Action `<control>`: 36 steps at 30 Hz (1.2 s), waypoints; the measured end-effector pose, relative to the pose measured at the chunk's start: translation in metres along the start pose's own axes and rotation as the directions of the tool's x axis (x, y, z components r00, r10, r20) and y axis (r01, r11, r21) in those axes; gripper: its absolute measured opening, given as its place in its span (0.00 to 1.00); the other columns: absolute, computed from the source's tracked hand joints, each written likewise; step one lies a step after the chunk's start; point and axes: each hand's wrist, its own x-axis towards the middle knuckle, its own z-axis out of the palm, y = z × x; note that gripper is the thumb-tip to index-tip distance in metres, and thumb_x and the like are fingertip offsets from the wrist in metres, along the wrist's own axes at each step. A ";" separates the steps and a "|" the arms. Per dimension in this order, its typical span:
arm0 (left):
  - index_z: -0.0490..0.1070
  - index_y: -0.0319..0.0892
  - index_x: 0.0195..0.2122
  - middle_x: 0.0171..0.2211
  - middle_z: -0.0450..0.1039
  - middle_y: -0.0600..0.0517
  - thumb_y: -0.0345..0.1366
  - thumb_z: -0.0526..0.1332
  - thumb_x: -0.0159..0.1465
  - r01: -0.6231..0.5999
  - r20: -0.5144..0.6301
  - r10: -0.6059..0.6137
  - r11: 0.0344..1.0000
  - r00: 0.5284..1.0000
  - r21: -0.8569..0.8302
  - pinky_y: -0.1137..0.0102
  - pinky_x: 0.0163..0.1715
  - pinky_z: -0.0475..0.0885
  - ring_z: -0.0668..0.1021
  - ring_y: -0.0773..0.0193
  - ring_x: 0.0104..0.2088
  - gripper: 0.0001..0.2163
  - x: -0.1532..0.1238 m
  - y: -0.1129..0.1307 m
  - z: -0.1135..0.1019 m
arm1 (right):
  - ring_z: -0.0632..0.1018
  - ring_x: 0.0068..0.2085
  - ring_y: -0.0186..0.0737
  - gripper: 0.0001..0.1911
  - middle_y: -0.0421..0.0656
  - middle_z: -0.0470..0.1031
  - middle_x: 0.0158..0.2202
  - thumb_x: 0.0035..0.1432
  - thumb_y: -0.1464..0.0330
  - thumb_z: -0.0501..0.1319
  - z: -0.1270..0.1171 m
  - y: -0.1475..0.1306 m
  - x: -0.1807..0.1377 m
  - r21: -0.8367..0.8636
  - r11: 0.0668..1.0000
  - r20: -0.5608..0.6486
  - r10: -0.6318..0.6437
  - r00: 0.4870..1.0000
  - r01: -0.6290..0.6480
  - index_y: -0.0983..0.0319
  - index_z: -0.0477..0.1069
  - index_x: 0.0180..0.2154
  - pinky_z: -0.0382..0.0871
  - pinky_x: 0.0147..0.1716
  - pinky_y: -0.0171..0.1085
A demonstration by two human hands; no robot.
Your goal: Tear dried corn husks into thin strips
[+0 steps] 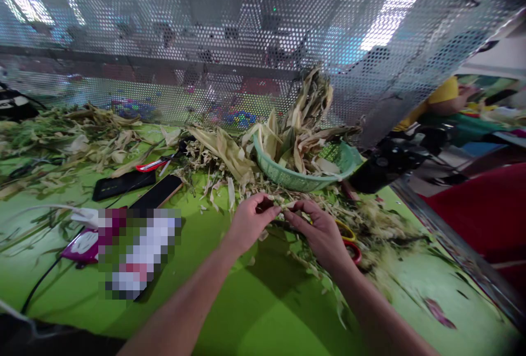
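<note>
My left hand and my right hand meet over the green table, each with thumb and fingers pinched together. Between the fingertips is a small pale strip of corn husk, which both hands grip; most of it is hidden by the fingers. Just beyond the hands stands a green plastic basket heaped with dry corn husks. Partly behind my right hand lie scissor handles, one red and one yellow. Husk scraps surround them.
On the left lie two phones, one black and one dark with a pale edge, a red cutter and a magenta power strip. A perforated metal screen rises behind. A person in yellow is at far right.
</note>
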 end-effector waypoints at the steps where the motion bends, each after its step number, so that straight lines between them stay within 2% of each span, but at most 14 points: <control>1: 0.72 0.42 0.33 0.30 0.72 0.51 0.47 0.65 0.57 -0.008 -0.013 0.008 1.000 1.000 -0.012 0.69 0.33 0.64 0.70 0.64 0.30 0.13 0.000 -0.002 0.002 | 0.70 0.35 0.44 0.15 0.42 0.70 0.31 0.53 0.54 0.65 0.001 0.001 -0.001 0.009 1.000 -0.004 0.005 1.000 -0.005 0.59 0.71 0.29 0.62 0.36 0.39; 5: 0.71 0.41 0.30 0.29 0.71 0.52 0.44 0.65 0.57 -0.044 -0.085 0.040 0.998 0.996 -0.040 0.69 0.33 0.64 0.70 0.65 0.30 0.11 0.000 -0.010 0.007 | 0.68 0.32 0.41 0.15 0.41 0.69 0.29 0.52 0.53 0.65 0.004 0.004 -0.002 0.082 0.995 0.018 0.063 0.998 -0.065 0.59 0.72 0.30 0.62 0.33 0.38; 8: 0.71 0.41 0.31 0.30 0.71 0.52 0.43 0.64 0.59 -0.044 -0.076 0.041 0.998 0.996 -0.039 0.69 0.34 0.65 0.70 0.65 0.31 0.10 0.000 -0.010 0.008 | 0.67 0.28 0.37 0.15 0.39 0.68 0.26 0.51 0.54 0.66 0.006 0.005 -0.003 0.206 0.967 0.057 0.139 0.989 -0.148 0.59 0.71 0.30 0.60 0.29 0.36; 11: 0.72 0.42 0.35 0.32 0.72 0.51 0.45 0.61 0.61 -0.014 -0.033 0.010 0.995 0.999 -0.102 0.68 0.38 0.66 0.72 0.65 0.34 0.11 0.000 -0.006 0.005 | 0.66 0.27 0.36 0.14 0.38 0.68 0.26 0.50 0.55 0.68 0.007 0.003 -0.003 0.373 0.896 0.127 0.209 0.970 -0.242 0.59 0.71 0.30 0.59 0.27 0.35; 14: 0.73 0.45 0.41 0.35 0.72 0.51 0.45 0.60 0.62 -0.028 -0.037 0.022 0.985 0.999 -0.168 0.68 0.41 0.67 0.73 0.64 0.37 0.12 0.003 -0.003 0.000 | 0.66 0.26 0.35 0.14 0.37 0.68 0.25 0.49 0.56 0.69 0.007 -0.001 -0.002 0.480 0.818 0.189 0.256 0.948 -0.317 0.59 0.71 0.29 0.59 0.26 0.34; 16: 0.74 0.45 0.43 0.35 0.73 0.51 0.44 0.61 0.62 -0.059 -0.051 0.051 0.982 0.997 -0.180 0.69 0.42 0.67 0.74 0.64 0.38 0.12 0.005 -0.002 -0.002 | 0.66 0.26 0.34 0.14 0.38 0.69 0.25 0.48 0.57 0.70 0.008 -0.002 -0.002 0.508 0.797 0.190 0.266 0.945 -0.326 0.60 0.72 0.28 0.60 0.26 0.34; 22: 0.73 0.43 0.39 0.34 0.72 0.51 0.40 0.63 0.61 -0.103 -0.066 0.093 0.980 0.994 -0.173 0.70 0.41 0.68 0.73 0.66 0.36 0.09 0.007 -0.008 -0.003 | 0.66 0.26 0.32 0.13 0.38 0.69 0.25 0.48 0.60 0.71 0.011 -0.001 -0.003 0.560 0.761 0.198 0.261 0.945 -0.328 0.61 0.73 0.28 0.59 0.26 0.32; 30: 0.71 0.40 0.41 0.36 0.71 0.51 0.38 0.65 0.59 0.003 -0.043 -0.018 0.949 0.999 -0.316 0.67 0.43 0.70 0.73 0.66 0.37 0.11 0.008 -0.012 0.001 | 0.71 0.29 0.32 0.11 0.38 0.73 0.29 0.48 0.63 0.72 0.015 0.004 -0.005 0.682 0.632 0.195 0.327 0.925 -0.368 0.60 0.75 0.31 0.64 0.29 0.31; 33: 0.71 0.39 0.44 0.36 0.72 0.51 0.32 0.66 0.56 0.010 -0.022 -0.017 0.955 1.000 -0.297 0.68 0.44 0.69 0.73 0.67 0.38 0.14 0.008 -0.011 0.001 | 0.71 0.29 0.33 0.11 0.38 0.74 0.29 0.48 0.63 0.72 0.014 0.006 -0.006 0.686 0.632 0.198 0.316 0.928 -0.362 0.60 0.74 0.31 0.64 0.30 0.32; 36: 0.71 0.39 0.44 0.35 0.72 0.50 0.30 0.66 0.55 0.014 -0.024 -0.021 0.965 0.999 -0.262 0.68 0.44 0.69 0.74 0.66 0.37 0.15 0.009 -0.011 -0.001 | 0.69 0.29 0.32 0.11 0.38 0.72 0.29 0.49 0.62 0.71 0.013 0.005 -0.006 0.656 0.674 0.195 0.284 0.939 -0.340 0.60 0.73 0.31 0.62 0.29 0.31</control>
